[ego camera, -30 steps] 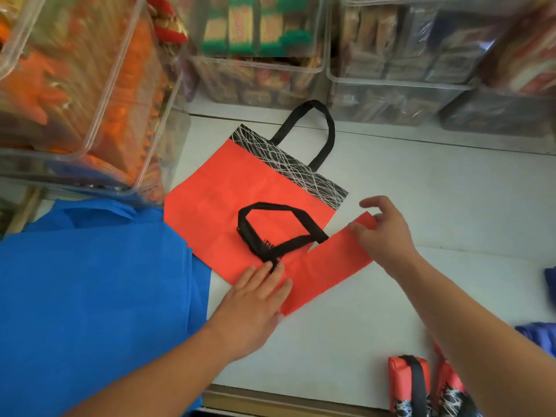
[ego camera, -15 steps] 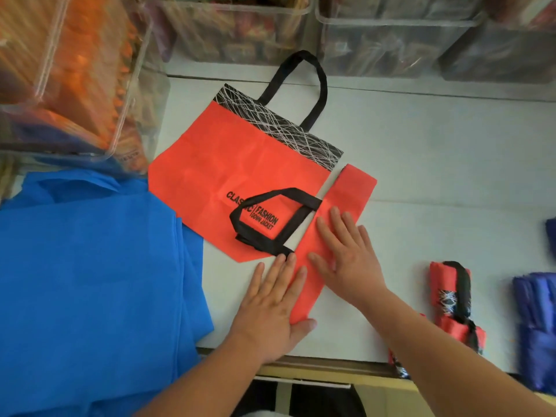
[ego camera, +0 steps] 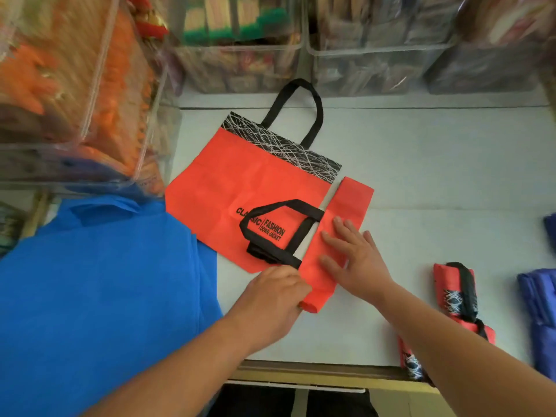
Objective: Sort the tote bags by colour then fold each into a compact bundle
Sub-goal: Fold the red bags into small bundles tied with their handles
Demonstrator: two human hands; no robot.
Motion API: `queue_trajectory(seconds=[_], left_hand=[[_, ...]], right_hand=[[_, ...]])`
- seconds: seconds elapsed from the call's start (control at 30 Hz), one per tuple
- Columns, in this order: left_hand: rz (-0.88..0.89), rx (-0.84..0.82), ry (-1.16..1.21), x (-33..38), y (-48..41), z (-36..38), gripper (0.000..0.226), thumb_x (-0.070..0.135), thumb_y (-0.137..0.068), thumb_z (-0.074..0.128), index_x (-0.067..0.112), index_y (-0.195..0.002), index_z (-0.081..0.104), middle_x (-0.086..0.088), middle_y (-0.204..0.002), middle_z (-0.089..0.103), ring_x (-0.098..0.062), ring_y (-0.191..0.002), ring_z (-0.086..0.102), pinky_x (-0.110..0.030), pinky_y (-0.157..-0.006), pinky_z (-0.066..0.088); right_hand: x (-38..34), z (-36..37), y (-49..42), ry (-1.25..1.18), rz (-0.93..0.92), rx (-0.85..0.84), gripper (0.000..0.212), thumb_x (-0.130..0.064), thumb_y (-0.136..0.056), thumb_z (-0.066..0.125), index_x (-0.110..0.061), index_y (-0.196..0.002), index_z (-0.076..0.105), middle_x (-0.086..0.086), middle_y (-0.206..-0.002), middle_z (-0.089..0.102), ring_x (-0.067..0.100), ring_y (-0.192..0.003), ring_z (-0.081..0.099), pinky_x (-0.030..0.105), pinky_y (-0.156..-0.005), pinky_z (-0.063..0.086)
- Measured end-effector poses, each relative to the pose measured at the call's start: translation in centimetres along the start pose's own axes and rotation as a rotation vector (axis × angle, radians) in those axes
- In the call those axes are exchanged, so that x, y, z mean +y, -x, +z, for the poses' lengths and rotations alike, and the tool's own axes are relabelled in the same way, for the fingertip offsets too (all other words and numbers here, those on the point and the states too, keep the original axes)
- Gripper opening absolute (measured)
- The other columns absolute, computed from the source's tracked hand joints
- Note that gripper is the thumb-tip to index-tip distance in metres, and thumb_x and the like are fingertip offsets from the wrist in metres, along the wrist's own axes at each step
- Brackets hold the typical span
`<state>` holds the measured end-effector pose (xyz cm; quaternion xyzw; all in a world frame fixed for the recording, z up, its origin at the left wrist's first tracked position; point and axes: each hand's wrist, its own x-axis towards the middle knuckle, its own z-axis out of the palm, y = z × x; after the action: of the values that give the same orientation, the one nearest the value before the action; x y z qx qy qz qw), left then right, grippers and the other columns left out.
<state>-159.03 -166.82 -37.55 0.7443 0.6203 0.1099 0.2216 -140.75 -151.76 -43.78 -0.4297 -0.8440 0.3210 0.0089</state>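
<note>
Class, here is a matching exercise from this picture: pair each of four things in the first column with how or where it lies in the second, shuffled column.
1. blue bags
2. flat red bag
3. red bundle
4. right hand

A. pressing flat on the folded red strip
B. wrapped round by a black strap
C. stacked at the left
D. spread out, lettering showing

Pairs: 1-C, 2-D, 3-B, 4-A.

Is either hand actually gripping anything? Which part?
The left hand grips the folded red tote strip at its near end. The right hand holds nothing and only presses flat on the strip's middle.
</note>
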Motion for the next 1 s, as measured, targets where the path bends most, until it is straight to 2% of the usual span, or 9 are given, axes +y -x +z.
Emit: queue_trajectory(seconds=[0.07, 0.17, 0.33, 0.43, 0.5, 0.63, 0.77, 0.9, 1.0], left_hand=[[-0.067, 0.076, 0.180, 0.1, -1.5, -3.1, 0.022, 0.028, -0.090, 0.052, 0.017, -0.100, 0.068, 0.002, -0.095, 0.069, -0.019, -0.099, 0.062, -0.038, -0.085, 0.050], [-0.207, 0.113, 0.362, 0.5, -4.6, -6.4, 0.012, 0.031, -0.095, 0.064, 0.021, -0.101, 0.064, 0.006, -0.082, 0.066, -0.016, -0.078, 0.059, -0.039, -0.070, 0.048], [-0.407, 0.244, 0.470, 0.3, -10.9, -6.7, 0.027, 0.039, -0.087, 0.078, 0.031, -0.108, 0.062, 0.012, -0.093, 0.069, -0.008, -0.084, 0.061, -0.027, -0.076, 0.047], [-0.381, 0.103, 0.457, 0.0, -13.8, -4.4, 0.046, 0.021, -0.099, 0.064, 0.025, -0.142, 0.048, 0.002, -0.139, 0.059, -0.014, -0.127, 0.054, -0.021, -0.105, 0.039], [-0.362, 0.010, 0.426, -0.2, -15.2, -3.3, 0.059, 0.009, -0.102, 0.054, 0.022, -0.156, 0.032, -0.003, -0.156, 0.043, -0.019, -0.144, 0.041, -0.023, -0.115, 0.030], [-0.395, 0.005, 0.371, -1.4, -17.3, -2.0, 0.067, 0.018, -0.103, 0.055, 0.031, -0.161, 0.023, -0.005, -0.156, 0.047, -0.025, -0.138, 0.048, -0.035, -0.112, 0.040], [-0.421, 0.034, 0.366, -3.2, -18.4, -0.2, 0.065, 0.026, -0.101, 0.062, 0.029, -0.159, 0.031, -0.004, -0.152, 0.051, -0.024, -0.135, 0.051, -0.034, -0.110, 0.041], [-0.428, 0.220, 0.315, -4.2, -18.6, 1.0, 0.066, 0.030, -0.090, 0.076, 0.020, -0.149, 0.048, -0.003, -0.124, 0.053, -0.022, -0.100, 0.056, -0.032, -0.090, 0.048], [-0.296, 0.298, -0.008, -3.4, -17.5, 1.3, 0.060, 0.030, -0.085, 0.080, 0.016, -0.138, 0.055, -0.004, -0.131, 0.053, -0.026, -0.117, 0.053, -0.043, -0.103, 0.046]], right_hand=[[-0.6, -1.1, -0.3, -0.243, 0.120, -0.024, 0.044, -0.050, -0.104, 0.046, -0.034, -0.144, 0.057, -0.016, -0.163, 0.031, 0.008, -0.155, 0.018, 0.037, -0.126, 0.004], [-2.4, -4.1, -0.1, -0.542, 0.257, -0.106, 0.044, -0.052, -0.108, 0.025, -0.043, -0.141, 0.054, -0.032, -0.146, 0.042, -0.003, -0.146, 0.028, 0.022, -0.121, -0.002], [-2.6, -5.5, 0.3, -0.838, 0.249, -0.113, 0.058, -0.084, -0.093, 0.026, -0.055, -0.132, 0.058, -0.032, -0.136, 0.057, -0.009, -0.135, 0.043, 0.036, -0.121, 0.025], [-2.0, -5.0, -0.4, -0.718, 0.247, 0.082, 0.053, -0.077, -0.092, 0.038, -0.033, -0.105, 0.064, -0.015, -0.116, 0.057, -0.007, -0.099, 0.056, 0.036, -0.098, 0.047], [-1.3, -5.0, -1.6, -0.588, 0.236, 0.172, 0.043, -0.065, -0.096, 0.044, -0.032, -0.119, 0.061, -0.014, -0.137, 0.042, -0.003, -0.099, 0.059, 0.040, -0.096, 0.051], [1.5, -5.9, -4.4, -0.383, 0.280, 0.097, 0.057, -0.046, -0.103, 0.051, -0.028, -0.156, 0.036, -0.014, -0.161, 0.031, 0.001, -0.095, 0.063, 0.030, -0.093, 0.045], [2.7, -6.4, -6.5, -0.345, 0.246, 0.040, 0.066, -0.047, -0.103, 0.051, -0.043, -0.160, 0.018, -0.015, -0.131, 0.045, 0.014, -0.099, 0.062, 0.035, -0.086, 0.049], [2.8, -6.3, -8.6, -0.022, 0.239, 0.005, 0.052, -0.055, -0.102, 0.045, -0.047, -0.152, 0.031, -0.006, -0.129, 0.045, 0.027, -0.104, 0.063, 0.038, -0.080, 0.049], [2.8, -6.0, -9.0, 0.003, 0.289, 0.043, 0.044, -0.058, -0.100, 0.046, -0.049, -0.143, 0.042, -0.005, -0.124, 0.049, 0.030, -0.100, 0.065, 0.035, -0.076, 0.046]])
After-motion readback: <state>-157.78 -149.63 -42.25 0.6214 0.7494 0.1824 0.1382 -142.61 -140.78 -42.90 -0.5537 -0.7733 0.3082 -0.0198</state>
